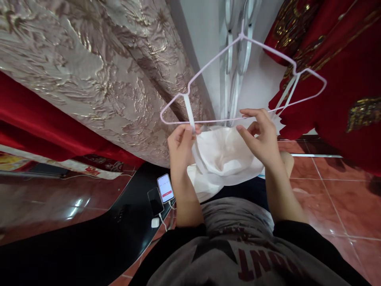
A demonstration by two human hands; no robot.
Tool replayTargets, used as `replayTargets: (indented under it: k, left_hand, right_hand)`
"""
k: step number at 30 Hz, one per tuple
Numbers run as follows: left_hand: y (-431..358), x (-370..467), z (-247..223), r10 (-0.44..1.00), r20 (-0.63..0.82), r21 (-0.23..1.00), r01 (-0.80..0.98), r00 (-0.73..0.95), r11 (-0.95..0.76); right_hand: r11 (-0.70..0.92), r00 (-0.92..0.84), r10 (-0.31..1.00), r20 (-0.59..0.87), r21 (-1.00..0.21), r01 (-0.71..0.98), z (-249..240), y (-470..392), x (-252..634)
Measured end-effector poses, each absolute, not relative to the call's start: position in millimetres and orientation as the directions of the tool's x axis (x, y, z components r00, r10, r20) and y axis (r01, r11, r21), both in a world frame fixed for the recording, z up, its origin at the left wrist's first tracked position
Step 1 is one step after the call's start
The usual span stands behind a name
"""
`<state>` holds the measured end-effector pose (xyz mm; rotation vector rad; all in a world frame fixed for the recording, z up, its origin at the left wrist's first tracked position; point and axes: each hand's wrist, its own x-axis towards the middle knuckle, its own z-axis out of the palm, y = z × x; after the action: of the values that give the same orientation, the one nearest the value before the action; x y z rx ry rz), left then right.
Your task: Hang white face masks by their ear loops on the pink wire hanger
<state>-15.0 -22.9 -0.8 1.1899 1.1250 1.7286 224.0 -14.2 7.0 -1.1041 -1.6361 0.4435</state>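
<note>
A pale pink hanger (214, 58) hangs in front of me, with white straps looped over both of its shoulders. From them hangs a sheer white garment (226, 153), its lower part lying over my lap. My left hand (181, 145) pinches the left white strap (189, 111) just below the hanger's bottom bar, where strap and garment meet. My right hand (260, 137) is at the garment's upper right, its thumb and fingers apart, fingertips near the bottom bar; nothing shows between them. The right strap (288, 91) runs down behind the bar.
Embossed beige fabric (98, 71) hangs at the left and red fabric with gold trim (336, 79) at the right. White metal rods (233, 79) stand behind the hanger. Two phones (166, 188) (155, 201) and a white charger (155, 223) lie on a black surface (89, 242) at lower left.
</note>
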Motion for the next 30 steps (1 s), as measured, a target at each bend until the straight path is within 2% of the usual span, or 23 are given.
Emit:
replayTargets:
  k: [2,7,9,12,15,17,20,23,26,28,30]
  left_hand:
    - [-33,-20,12,0.91,0.287,0.942,-0.084,-0.298,-0.324]
    - [-42,-32,56,0.921,0.34,0.844,-0.37,-0.188,-0.387]
    - [-38,-38,64,0.889,0.361,0.797,-0.403,-0.282,-0.451]
    - [-29,-47,56,0.738,0.372,0.719,-0.327,-0.563,-0.613]
    - [-21,-50,35,0.615,0.269,0.747,-0.242,-0.741,-0.62]
    - [-17,-44,23,0.683,0.222,0.808,-0.26,-0.696,-0.528]
    - [-14,-23,14,0.856,0.243,0.853,-0.32,-0.457,-0.412]
    - [-12,2,9,0.895,0.248,0.848,-0.363,-0.37,-0.385]
    - [-8,17,5,0.877,0.253,0.816,-0.396,-0.408,-0.42]
    - [-5,19,3,0.865,0.279,0.79,-0.412,-0.416,-0.453]
    - [-3,18,2,0.855,0.301,0.776,-0.413,-0.423,-0.478]
  right_hand:
    - [0.511,0.034,0.817,0.576,-0.75,0.42,5,-13,225]
    - [0.522,0.036,0.821,0.57,-0.773,0.36,4,-16,221]
    - [0.523,0.031,0.823,0.568,-0.777,0.351,4,-18,220]
    - [0.523,0.028,0.824,0.565,-0.779,0.345,4,-21,221]
    - [0.517,0.017,0.831,0.556,-0.783,0.345,2,-22,221]
    - [0.522,0.008,0.83,0.557,-0.782,0.341,0,-23,217]
    - [0.537,-0.018,0.825,0.565,-0.775,0.332,-3,-29,206]
    - [0.542,-0.031,0.827,0.561,-0.781,0.31,-6,-37,199]
    - [0.55,0.153,0.788,0.597,-0.793,0.261,-11,-39,206]
    - [0.568,0.377,0.688,0.62,-0.783,0.252,-12,-32,220]
    - [0.551,0.507,0.624,0.594,-0.795,0.254,-9,-22,237]
